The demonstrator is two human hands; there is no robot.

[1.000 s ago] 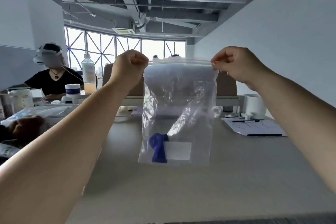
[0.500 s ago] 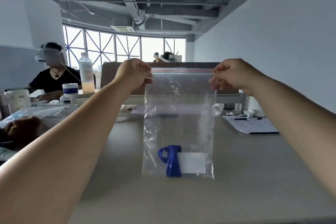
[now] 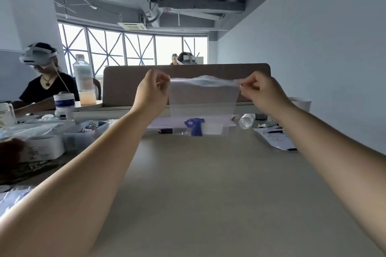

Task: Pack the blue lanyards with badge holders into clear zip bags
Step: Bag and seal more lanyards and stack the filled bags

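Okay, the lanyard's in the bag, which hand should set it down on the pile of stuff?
Left, probably. The left hand pinches the zip bag on the side where the bins sit; the right hand is opposite.

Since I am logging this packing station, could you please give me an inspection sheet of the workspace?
Surface: beige table, bare in the middle.
Job's things: clear zip bag held up by its top corners; blue lanyard with badge holder at its bottom.
Clutter: lying bottle, papers, white box, tall bottle.
Grip: left hand and right hand each pinch a corner.
Cables: nothing seen.
Surroundings: divider panel, seated person wearing a headset, windows.
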